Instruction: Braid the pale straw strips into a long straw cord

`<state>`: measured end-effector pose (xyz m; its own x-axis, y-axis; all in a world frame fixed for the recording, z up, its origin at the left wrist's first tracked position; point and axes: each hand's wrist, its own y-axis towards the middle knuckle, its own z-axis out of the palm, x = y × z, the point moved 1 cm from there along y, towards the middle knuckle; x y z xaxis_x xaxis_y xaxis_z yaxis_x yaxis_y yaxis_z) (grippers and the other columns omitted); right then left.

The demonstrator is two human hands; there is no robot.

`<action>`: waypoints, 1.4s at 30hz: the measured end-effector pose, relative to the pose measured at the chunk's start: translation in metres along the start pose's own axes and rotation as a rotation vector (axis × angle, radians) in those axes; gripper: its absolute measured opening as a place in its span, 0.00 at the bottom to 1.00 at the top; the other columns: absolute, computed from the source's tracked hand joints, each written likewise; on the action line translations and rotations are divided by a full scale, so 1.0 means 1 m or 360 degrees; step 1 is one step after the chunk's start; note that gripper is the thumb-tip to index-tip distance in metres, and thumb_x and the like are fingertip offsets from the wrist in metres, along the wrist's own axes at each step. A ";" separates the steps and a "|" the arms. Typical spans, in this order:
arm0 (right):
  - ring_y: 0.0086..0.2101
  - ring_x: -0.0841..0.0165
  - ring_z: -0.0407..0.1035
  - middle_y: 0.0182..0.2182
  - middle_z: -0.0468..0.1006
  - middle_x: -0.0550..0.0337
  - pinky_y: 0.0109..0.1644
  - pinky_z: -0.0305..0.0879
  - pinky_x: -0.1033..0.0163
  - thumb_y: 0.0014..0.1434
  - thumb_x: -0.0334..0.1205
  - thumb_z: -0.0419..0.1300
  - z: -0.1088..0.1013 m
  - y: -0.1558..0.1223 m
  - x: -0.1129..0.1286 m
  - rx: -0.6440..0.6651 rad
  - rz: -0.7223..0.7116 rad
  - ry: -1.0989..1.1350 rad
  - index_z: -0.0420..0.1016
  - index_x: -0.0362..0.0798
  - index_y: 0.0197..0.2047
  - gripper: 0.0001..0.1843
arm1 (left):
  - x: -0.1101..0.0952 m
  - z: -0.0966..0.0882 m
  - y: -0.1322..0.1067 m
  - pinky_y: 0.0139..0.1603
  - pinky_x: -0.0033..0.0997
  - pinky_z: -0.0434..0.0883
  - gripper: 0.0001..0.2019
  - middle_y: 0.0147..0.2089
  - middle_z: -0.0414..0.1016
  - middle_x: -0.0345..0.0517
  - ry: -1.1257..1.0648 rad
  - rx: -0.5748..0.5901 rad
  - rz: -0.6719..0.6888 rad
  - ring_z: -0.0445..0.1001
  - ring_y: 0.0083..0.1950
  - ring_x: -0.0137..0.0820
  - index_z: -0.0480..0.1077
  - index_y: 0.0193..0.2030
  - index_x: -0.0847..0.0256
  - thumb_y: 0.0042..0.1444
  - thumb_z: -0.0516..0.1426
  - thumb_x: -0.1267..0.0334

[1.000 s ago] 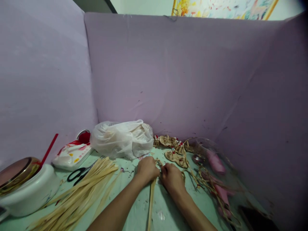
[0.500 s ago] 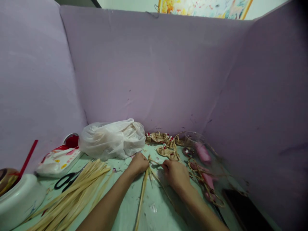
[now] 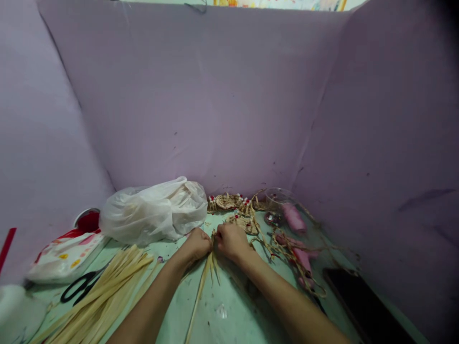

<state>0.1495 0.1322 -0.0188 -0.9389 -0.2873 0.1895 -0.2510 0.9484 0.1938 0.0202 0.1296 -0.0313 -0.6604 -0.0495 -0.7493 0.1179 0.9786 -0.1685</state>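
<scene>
My left hand (image 3: 198, 244) and my right hand (image 3: 230, 239) are close together over the middle of the table, both closed. Pale dried-fibre strands (image 3: 206, 273) come out between them, and one long strip trails toward me. My fingertips and the exact grip are partly hidden behind my knuckles. Just beyond the right hand lie small woven straw pieces (image 3: 229, 201) with red and white beads. Left of my left forearm rests a bundle of loose flat straw strips (image 3: 107, 298).
Black-handled scissors (image 3: 77, 287), a wipes pack (image 3: 66, 258) and a white plastic bag (image 3: 154, 210) are at left. To the right are a clear cup (image 3: 279, 197), a pink roll (image 3: 294, 218), a pink glue gun (image 3: 301, 255) and a dark phone (image 3: 362, 303). Purple panels (image 3: 215, 105) enclose the table.
My right hand has moved left, closing the gap to my left hand; the strand stretched between them no longer shows. The view has shifted, with things at left sliding toward the frame's edge.
</scene>
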 end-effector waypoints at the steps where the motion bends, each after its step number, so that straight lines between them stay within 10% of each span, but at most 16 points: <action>1: 0.35 0.65 0.69 0.34 0.76 0.50 0.34 0.55 0.66 0.50 0.38 0.52 0.000 0.001 -0.001 -0.0011 -0.0003 -0.0005 0.74 0.45 0.34 0.12 | -0.001 0.001 -0.002 0.18 0.24 0.43 0.06 0.11 0.44 0.33 0.0003 0.0024 0.0021 0.44 0.16 0.20 0.54 0.11 0.61 0.32 0.47 0.73; 11: 0.38 0.63 0.67 0.35 0.75 0.49 0.38 0.57 0.64 0.47 0.33 0.53 -0.017 -0.017 -0.005 -0.0010 0.0076 0.0120 0.74 0.45 0.35 0.12 | -0.009 -0.011 -0.016 0.15 0.22 0.39 0.08 0.10 0.44 0.31 -0.0445 0.0279 -0.0203 0.41 0.12 0.17 0.50 0.11 0.60 0.32 0.48 0.68; 14: 0.34 0.66 0.68 0.32 0.75 0.53 0.35 0.59 0.66 0.48 0.33 0.52 -0.018 -0.020 -0.003 -0.0043 0.0348 0.0631 0.74 0.45 0.34 0.12 | -0.003 -0.015 -0.012 0.14 0.22 0.37 0.10 0.11 0.45 0.30 -0.0573 0.0401 -0.0268 0.41 0.11 0.16 0.49 0.14 0.60 0.33 0.50 0.64; 22: 0.12 0.76 0.55 0.11 0.62 0.65 0.18 0.59 0.69 0.44 0.28 0.51 0.000 -0.010 0.017 0.0675 0.0929 0.2067 0.62 0.43 0.19 0.06 | 0.001 -0.017 -0.003 0.12 0.21 0.35 0.11 0.10 0.46 0.29 -0.0739 0.0570 -0.0337 0.42 0.09 0.16 0.51 0.14 0.60 0.30 0.53 0.62; 42: 0.13 0.77 0.57 0.13 0.66 0.64 0.17 0.49 0.73 0.40 0.27 0.50 0.022 -0.003 0.005 0.0600 0.0609 0.1468 0.68 0.43 0.21 0.07 | -0.001 -0.015 -0.001 0.11 0.20 0.38 0.06 0.10 0.48 0.30 -0.0605 0.0625 -0.0309 0.43 0.09 0.16 0.54 0.15 0.61 0.31 0.52 0.65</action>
<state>0.1405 0.1310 -0.0393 -0.4695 0.1974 0.8606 -0.1823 0.9320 -0.3133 0.0091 0.1321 -0.0209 -0.3929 -0.3598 -0.8462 0.3357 0.8006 -0.4963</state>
